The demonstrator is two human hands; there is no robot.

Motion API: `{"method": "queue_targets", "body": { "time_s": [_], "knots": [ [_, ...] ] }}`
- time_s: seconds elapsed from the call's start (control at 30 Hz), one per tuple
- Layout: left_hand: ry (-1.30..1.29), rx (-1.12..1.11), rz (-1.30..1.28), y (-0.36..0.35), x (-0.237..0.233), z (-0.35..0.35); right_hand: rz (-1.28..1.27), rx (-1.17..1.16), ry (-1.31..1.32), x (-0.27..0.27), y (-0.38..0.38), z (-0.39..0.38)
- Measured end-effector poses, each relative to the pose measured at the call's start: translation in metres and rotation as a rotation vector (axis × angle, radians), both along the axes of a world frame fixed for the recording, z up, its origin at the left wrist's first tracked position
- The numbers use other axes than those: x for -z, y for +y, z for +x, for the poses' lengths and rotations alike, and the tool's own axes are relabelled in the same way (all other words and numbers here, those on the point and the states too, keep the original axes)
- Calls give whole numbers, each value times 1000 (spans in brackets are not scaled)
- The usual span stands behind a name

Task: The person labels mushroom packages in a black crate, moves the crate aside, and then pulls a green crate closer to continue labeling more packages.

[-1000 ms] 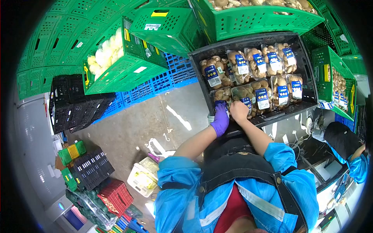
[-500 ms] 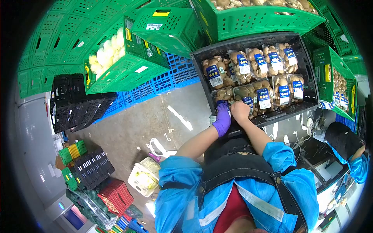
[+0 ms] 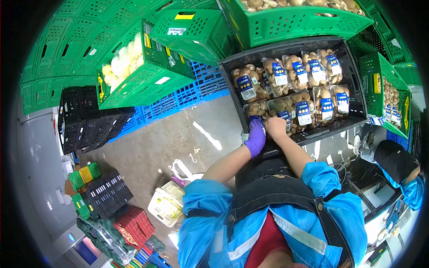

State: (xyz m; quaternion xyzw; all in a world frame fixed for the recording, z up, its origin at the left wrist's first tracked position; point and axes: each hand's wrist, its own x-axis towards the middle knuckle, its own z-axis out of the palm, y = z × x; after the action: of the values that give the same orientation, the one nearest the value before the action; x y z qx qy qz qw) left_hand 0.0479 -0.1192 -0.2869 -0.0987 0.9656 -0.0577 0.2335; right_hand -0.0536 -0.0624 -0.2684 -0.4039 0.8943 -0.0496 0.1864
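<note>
A black crate (image 3: 292,142) in front of me holds two rows of clear-wrapped mushroom packs with blue-and-white labels. In its near left corner, my left hand (image 3: 256,139), in a purple glove, is closed on the near end of a mushroom pack (image 3: 257,108). Right beside it is my bare right hand (image 3: 277,128), its fingers curled in between that pack and a neighbouring mushroom pack (image 3: 279,107). Whatever the right fingertips grip is hidden under the hand. Another labelled pack (image 3: 304,111) lies just to the right.
Green crates (image 3: 308,29) of mushrooms stand behind and to the right (image 3: 377,85). At left, a green crate (image 3: 147,87) holds pale wrapped produce on a blue pallet (image 3: 178,100). A white basket (image 3: 163,207) sits on the floor. Another person's blue sleeve (image 3: 412,194) shows at far right.
Both hands stay at the same corner of the crate. My right hand has shifted very slightly; the packs look unmoved.
</note>
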Motion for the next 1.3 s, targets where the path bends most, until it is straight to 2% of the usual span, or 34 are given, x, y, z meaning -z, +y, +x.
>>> {"method": "queue_targets", "body": {
  "time_s": [0.07,0.2,0.27,0.3,0.37,0.4,0.43,0.5,0.53,0.57,0.6,0.67,0.7,0.77,0.83,0.97,1.07,1.1,1.13,1.2,1.23,1.27,1.3],
  "knots": [
    [64,-10,-21,1,11,1,-19,-6,-21,0,4,0],
    [138,-6,28,-2,-4,5,-156,15,-65,-20,10,1],
    [284,-121,256,-4,-27,7,-26,-178,-86,-17,15,1],
    [290,-115,253,-9,-47,8,-30,-174,-79,-18,18,2],
    [414,115,448,-22,-94,9,-69,-175,-182,-21,21,-1],
    [360,-11,642,-25,-109,7,-107,-242,-245,-29,24,-7],
    [370,-3,638,-32,-129,7,-111,-239,-232,-48,25,-12],
    [143,-639,1468,-48,-168,7,-411,58,-850,-89,23,-23],
    [152,-632,1471,-52,-179,7,-390,242,-1300,-107,21,-33],
    [202,-733,1635,-54,-188,7,-414,398,-1539,-129,25,-42],
    [251,-834,1797,-55,-194,5,-390,375,-1590,-157,22,-47],
    [327,-852,1814,-51,-202,-1,-382,270,-1589,-171,22,-51],
    [390,-877,1829,-49,-204,-4,-402,101,-1387,-186,22,-51],
    [425,-916,1848,-49,-205,-8,-481,-64,-1116,-175,23,-54],
    [383,-922,1695,-52,-213,-12,-477,67,-1232,-184,22,-57],
    [424,-943,1584,-51,-214,-18,-455,61,-1298,-193,23,-64],
    [541,-860,1511,-54,-220,-23,-510,-6,-1265,-200,19,-70],
    [586,-854,1494,-55,-221,-24,-418,-6,-1256,-215,16,-74],
    [594,-931,1518,-55,-240,-25,-460,-59,-1253,-203,14,-73],
    [842,-780,1203,-77,-235,-13,-482,-198,-1205,-172,8,-68],
    [1000,-852,1041,-102,-254,-8,-346,-192,-1273,-191,4,-68],
    [1148,-957,823,-143,-248,10,-338,-281,-1226,-196,-1,-66],
    [1409,-922,618,-163,-291,8,-326,-371,-1177,-200,-4,-64]
  ]
}}
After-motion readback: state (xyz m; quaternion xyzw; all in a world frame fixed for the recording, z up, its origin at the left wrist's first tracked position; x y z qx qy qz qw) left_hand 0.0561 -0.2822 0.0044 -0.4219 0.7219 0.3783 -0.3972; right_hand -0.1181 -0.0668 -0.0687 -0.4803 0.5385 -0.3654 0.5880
